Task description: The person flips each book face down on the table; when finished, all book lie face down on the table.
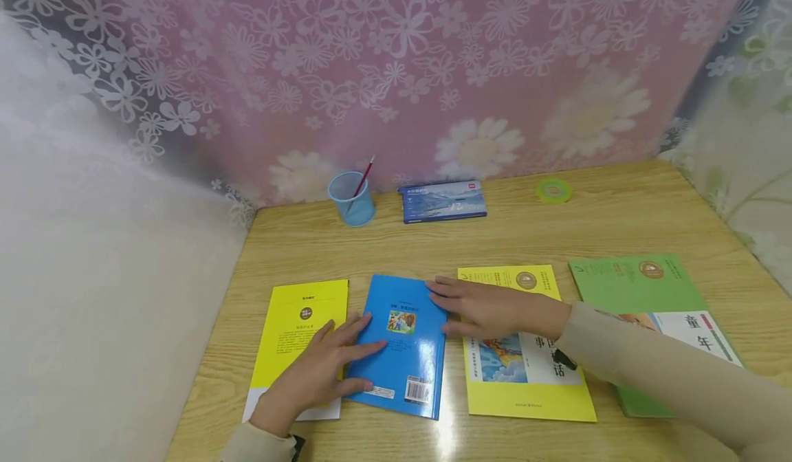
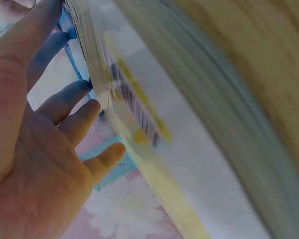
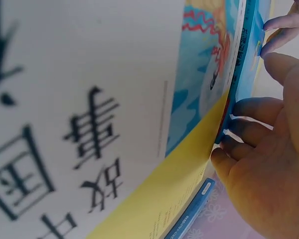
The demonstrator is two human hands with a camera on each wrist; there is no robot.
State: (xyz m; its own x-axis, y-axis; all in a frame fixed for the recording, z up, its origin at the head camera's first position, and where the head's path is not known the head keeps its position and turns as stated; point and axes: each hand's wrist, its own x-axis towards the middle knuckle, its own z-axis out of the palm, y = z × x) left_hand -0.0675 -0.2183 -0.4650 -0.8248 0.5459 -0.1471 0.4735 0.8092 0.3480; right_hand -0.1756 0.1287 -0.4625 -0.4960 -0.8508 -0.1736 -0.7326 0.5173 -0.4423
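Observation:
A blue book [image 1: 414,362] lies on the table with its back cover up, showing a small picture and a barcode. My left hand [image 1: 318,369] rests on its left side, fingers spread and fairly straight. From the right, my right hand [image 1: 485,307] touches the book's right edge with extended fingers. In the right wrist view those fingertips meet the blue book's spine [image 3: 245,55]. Under my left forearm lies a yellow book [image 1: 300,297], whose barcode [image 2: 134,99] shows in the left wrist view. My right wrist crosses over another yellow book [image 1: 532,403] with a picture cover.
A green book [image 1: 609,290] lies at the right, partly behind my right sleeve. Along the back stand a blue mesh cup [image 1: 354,204] with a pencil [image 1: 366,174], a blue flat box [image 1: 444,204] and a green roll of tape [image 1: 553,191]. Floral cloth hangs behind the table.

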